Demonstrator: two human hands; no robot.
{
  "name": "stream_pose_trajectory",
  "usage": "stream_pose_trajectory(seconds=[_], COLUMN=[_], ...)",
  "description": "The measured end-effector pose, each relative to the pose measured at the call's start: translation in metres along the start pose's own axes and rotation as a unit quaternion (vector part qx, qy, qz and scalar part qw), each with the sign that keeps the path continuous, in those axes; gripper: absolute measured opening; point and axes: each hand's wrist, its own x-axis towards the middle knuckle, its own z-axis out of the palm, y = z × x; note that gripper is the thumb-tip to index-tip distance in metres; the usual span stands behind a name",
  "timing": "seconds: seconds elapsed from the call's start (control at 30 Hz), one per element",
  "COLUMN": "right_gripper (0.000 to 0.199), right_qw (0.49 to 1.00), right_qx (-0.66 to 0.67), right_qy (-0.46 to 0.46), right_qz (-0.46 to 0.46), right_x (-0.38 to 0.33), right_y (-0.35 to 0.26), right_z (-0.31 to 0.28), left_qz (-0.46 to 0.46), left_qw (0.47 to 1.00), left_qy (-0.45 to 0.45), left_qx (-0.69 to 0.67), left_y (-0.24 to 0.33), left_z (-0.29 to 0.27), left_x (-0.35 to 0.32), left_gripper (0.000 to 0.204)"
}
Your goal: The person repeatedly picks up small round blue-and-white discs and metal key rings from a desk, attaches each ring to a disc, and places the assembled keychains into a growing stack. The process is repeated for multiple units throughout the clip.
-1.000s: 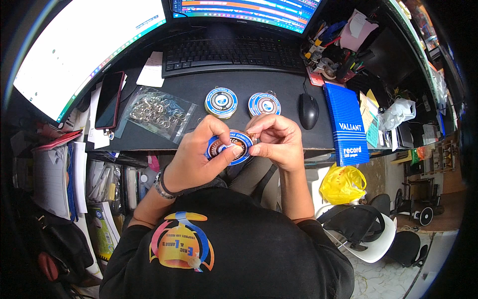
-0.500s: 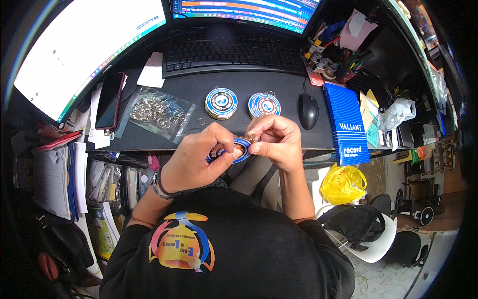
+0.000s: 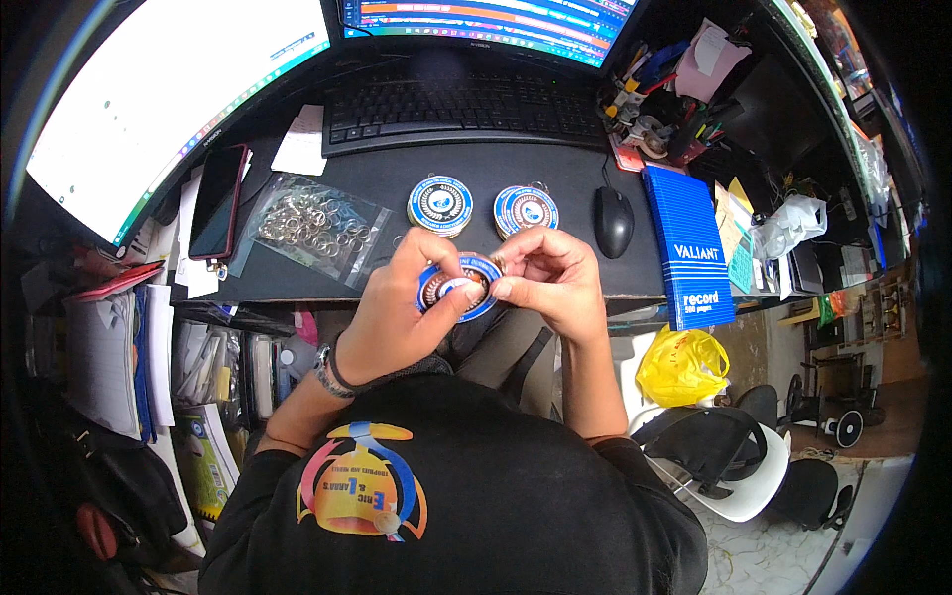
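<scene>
Above my lap, just off the desk's front edge, my left hand point(image 3: 397, 312) grips a round medal point(image 3: 480, 270) with a blue rim and gold-coloured edge. Its thumb and fingers press across the medal's face. At the medal's upper right edge, my right hand point(image 3: 555, 283) pinches a small metal ring between thumb and forefinger; the fingertips partly hide it. Beyond my hands lie two stacks of similar medals, a left stack point(image 3: 439, 206) and a right stack point(image 3: 527, 210). A clear plastic bag point(image 3: 317, 230) full of metal rings rests left of them.
A black keyboard point(image 3: 466, 111) sits below the monitor, with a black mouse point(image 3: 615, 222) to the right. Beside that lies a blue record book point(image 3: 689, 248). A phone point(image 3: 219, 201) is at the left. A yellow plastic bag point(image 3: 684, 367) rests on a white chair point(image 3: 744, 486).
The medal has turned so that more of its face shows upward. My left hand has shifted slightly right and up with it; my right hand keeps its pinch at the edge.
</scene>
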Motion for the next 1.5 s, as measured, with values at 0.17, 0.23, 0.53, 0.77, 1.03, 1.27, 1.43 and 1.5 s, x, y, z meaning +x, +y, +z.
stream_pose_trajectory(seconds=[0.17, 0.23, 0.53, 0.77, 1.03, 1.27, 1.43, 1.5], right_gripper=[0.025, 0.023, 0.023, 0.022, 0.077, 0.080, 0.078, 0.077], right_qw=[0.993, 0.984, 0.903, 0.671, 0.738, 0.740, 0.747, 0.746], right_qx=[-0.013, -0.035, -0.307, -0.678, -0.673, -0.672, -0.663, -0.664], right_qy=[0.095, 0.150, 0.292, 0.286, 0.026, 0.034, 0.043, 0.057], right_qz=[0.075, 0.086, 0.075, -0.088, -0.035, 0.027, 0.008, -0.006], right_x=[0.002, 0.005, 0.043, 0.052, 0.088, 0.098, 0.095, 0.093], right_y=[0.017, 0.024, 0.023, 0.039, 0.058, 0.057, 0.056, 0.056], right_z=[-0.009, -0.021, -0.106, -0.076, -0.002, 0.000, 0.003, 0.004], left_qz=[-0.165, -0.078, -0.176, -0.178, -0.277, -0.261, -0.279, -0.290], left_qw=[0.956, 0.951, 0.967, 0.925, 0.941, 0.954, 0.955, 0.953], left_qy=[0.034, 0.051, 0.026, -0.012, 0.058, 0.055, 0.080, 0.081], left_qx=[-0.239, -0.295, 0.185, 0.334, 0.186, 0.136, 0.055, 0.008], left_y=[-0.011, -0.023, -0.062, -0.082, -0.081, -0.081, -0.085, -0.086], left_z=[0.019, 0.030, -0.007, -0.012, -0.032, -0.036, -0.031, -0.030], left_x=[-0.003, 0.005, 0.013, 0.004, 0.001, -0.001, 0.001, 0.001], left_gripper=[0.036, 0.047, 0.072, 0.077, 0.044, 0.037, 0.034, 0.032])
